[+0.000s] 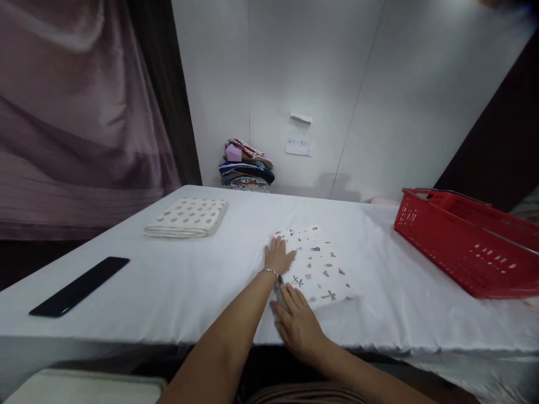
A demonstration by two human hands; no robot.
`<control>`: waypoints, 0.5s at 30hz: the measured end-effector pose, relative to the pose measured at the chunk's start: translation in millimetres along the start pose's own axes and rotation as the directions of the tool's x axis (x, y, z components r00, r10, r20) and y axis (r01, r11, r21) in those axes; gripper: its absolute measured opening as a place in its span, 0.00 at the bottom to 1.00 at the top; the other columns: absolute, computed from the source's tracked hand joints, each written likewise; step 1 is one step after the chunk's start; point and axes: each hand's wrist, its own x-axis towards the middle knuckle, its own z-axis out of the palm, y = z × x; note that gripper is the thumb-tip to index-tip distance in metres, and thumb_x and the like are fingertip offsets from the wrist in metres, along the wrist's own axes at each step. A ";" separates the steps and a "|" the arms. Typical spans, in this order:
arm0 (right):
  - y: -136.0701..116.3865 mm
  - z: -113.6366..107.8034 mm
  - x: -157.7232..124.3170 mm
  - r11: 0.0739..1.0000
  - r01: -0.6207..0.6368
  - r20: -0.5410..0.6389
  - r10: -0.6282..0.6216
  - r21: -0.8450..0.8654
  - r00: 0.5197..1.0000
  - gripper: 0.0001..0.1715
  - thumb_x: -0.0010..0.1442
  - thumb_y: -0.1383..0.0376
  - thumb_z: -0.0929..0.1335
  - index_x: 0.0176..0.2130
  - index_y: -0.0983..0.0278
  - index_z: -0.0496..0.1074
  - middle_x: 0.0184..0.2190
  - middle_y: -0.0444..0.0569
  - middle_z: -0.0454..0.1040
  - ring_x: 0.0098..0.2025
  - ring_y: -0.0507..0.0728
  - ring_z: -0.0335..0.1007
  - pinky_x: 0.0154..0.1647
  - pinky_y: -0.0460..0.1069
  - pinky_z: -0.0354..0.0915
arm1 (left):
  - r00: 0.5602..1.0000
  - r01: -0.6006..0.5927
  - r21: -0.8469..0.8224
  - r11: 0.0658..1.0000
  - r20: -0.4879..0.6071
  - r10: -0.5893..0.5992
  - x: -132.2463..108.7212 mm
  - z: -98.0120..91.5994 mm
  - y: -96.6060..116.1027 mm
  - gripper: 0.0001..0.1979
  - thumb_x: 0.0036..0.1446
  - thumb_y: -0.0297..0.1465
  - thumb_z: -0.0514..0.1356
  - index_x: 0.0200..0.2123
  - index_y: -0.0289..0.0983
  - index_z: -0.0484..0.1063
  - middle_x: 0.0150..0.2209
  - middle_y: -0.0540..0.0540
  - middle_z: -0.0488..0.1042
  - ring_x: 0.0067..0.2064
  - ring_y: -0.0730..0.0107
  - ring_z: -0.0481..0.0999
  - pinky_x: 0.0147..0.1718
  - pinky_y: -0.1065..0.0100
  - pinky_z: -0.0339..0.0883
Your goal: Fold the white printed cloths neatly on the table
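A white cloth with small printed motifs [322,266] lies flat on the white-covered table in front of me. My left hand [278,256] rests on its left edge, palm down with the fingers spread. Nearer to me, my right hand [298,322] lies flat at the cloth's lower left corner, its fingertips touching the edge and the thumb apart. Neither hand grasps anything. To the left sits a folded cream cloth with a leaf-like print [189,216], neatly squared.
A red plastic basket [455,252] stands at the table's right side. At the left front lies a flat black strip [80,286]. Beyond the far edge is a stack of folded fabrics [246,168] against the wall, near a paper marked 45-50 [297,145].
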 end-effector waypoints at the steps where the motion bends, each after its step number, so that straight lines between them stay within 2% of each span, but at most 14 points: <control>1: -0.7 -0.7 -1.3 1.000 -0.003 0.008 0.003 0.012 1.000 0.24 0.61 0.64 0.62 0.57 0.63 0.63 0.65 0.58 0.46 0.66 0.66 0.34 0.61 0.64 0.47 | 1.000 0.017 -0.010 1.000 0.020 -0.016 0.5 2.1 -2.3 0.36 0.57 0.51 0.39 0.63 0.35 0.47 0.67 0.44 0.36 0.67 0.58 0.32 0.61 0.48 0.33; 6: 2.7 -17.2 -10.5 0.990 0.051 0.110 -0.066 0.133 0.992 0.27 0.59 0.61 0.64 0.57 0.60 0.62 0.63 0.53 0.53 0.66 0.64 0.38 0.62 0.63 0.47 | 0.999 0.022 -0.012 1.000 0.024 -0.022 2.5 4.6 -6.3 0.36 0.57 0.51 0.40 0.63 0.37 0.47 0.67 0.46 0.36 0.67 0.60 0.32 0.61 0.46 0.35; 8: 13.7 -29.7 -10.5 0.985 0.053 0.081 -0.067 0.166 0.994 0.26 0.60 0.62 0.62 0.58 0.61 0.61 0.63 0.53 0.54 0.66 0.62 0.40 0.62 0.62 0.48 | 0.999 0.029 -0.008 1.000 0.023 -0.029 2.6 4.2 -5.2 0.36 0.57 0.51 0.40 0.63 0.38 0.47 0.67 0.46 0.36 0.67 0.60 0.33 0.60 0.45 0.35; 12: 60.8 -54.0 -2.6 0.991 -0.100 -0.098 0.108 0.083 0.989 0.25 0.62 0.62 0.60 0.57 0.62 0.62 0.62 0.55 0.54 0.66 0.61 0.40 0.62 0.64 0.45 | 0.999 0.026 0.002 1.000 0.022 -0.026 2.9 5.4 -4.8 0.36 0.57 0.52 0.40 0.63 0.39 0.46 0.67 0.46 0.36 0.67 0.59 0.32 0.60 0.44 0.35; 15: 108.1 -59.7 -1.0 0.943 -0.331 -0.124 0.325 -0.032 0.938 0.25 0.62 0.60 0.60 0.56 0.65 0.63 0.62 0.57 0.54 0.65 0.64 0.41 0.61 0.65 0.45 | 1.000 0.013 0.003 1.000 0.019 -0.013 2.9 6.7 -6.7 0.35 0.57 0.52 0.40 0.63 0.39 0.47 0.67 0.46 0.36 0.67 0.58 0.33 0.60 0.44 0.36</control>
